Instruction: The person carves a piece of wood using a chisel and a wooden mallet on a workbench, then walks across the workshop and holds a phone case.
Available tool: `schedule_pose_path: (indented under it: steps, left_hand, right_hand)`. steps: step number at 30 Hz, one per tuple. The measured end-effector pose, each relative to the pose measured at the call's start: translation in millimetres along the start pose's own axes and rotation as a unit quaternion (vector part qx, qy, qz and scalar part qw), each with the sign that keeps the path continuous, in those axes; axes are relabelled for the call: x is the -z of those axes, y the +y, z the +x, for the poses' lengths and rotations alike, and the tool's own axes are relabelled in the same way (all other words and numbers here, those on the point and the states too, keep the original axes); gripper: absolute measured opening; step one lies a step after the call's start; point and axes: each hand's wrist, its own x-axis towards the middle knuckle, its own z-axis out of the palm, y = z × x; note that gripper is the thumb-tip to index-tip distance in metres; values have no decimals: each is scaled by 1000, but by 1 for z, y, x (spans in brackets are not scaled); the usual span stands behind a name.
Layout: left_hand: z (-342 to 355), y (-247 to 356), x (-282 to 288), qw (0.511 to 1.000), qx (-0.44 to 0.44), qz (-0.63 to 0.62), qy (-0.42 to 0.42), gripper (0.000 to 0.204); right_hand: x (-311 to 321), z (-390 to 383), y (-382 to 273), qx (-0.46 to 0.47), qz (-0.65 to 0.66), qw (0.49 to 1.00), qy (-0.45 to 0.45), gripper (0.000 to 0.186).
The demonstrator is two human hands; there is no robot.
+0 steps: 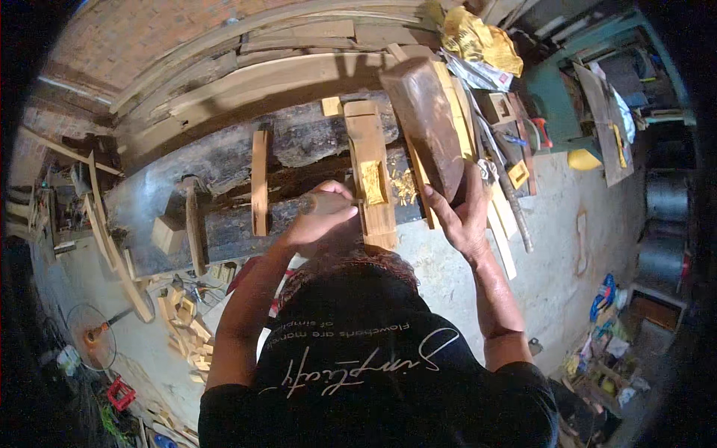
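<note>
A pale wooden piece (379,217) lies across the dark, rough timber bench in front of me, a rectangular hollow cut into it. Yellow wood shavings (370,181) fill part of that hollow. My left hand (328,213) is closed at the piece's left edge, thumb and fingers curled together; whatever they hold is hidden. At the right, my right hand (467,220) grips the lower end of a thick dark brown wooden block (426,112). The block is tilted above the bench and partly covers the strips behind it.
A wooden strip (260,183) and a hammer (195,224) lie on the bench's left part, near a small wood block (168,234). More shavings (404,187) are scattered beside the hollowed piece. Long boards (291,82) line the back. Offcuts (187,321) and a fan (92,336) are on the floor.
</note>
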Motion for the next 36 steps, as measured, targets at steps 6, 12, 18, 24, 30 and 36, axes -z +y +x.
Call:
schedule_pose_path:
  steps: [6,12,18,24,30,36]
  left_hand:
    - [1,-3,0,998,28,-26,-48,20]
    - [3,1,-2,998,-56,37,-19,25]
    - [5,2,-5,997,-71,21,19,24]
    - [8,4,-2,998,-58,23,-9,26]
    - [16,10,5,999,-40,22,7,26]
    - [19,5,2,998,-52,37,-13,22]
  right_hand:
    - [5,2,-30,-8,15,998,-59,61]
    - [2,8,-44,55,-23,996,-74,60]
    - [-4,14,-44,82,-55,991,-95,59]
    - [-6,26,-48,106,-110,980,-125,54]
    - [-5,43,-67,135,-146,965,-168,54]
    - [-8,72,-33,172,-154,966,-114,46]
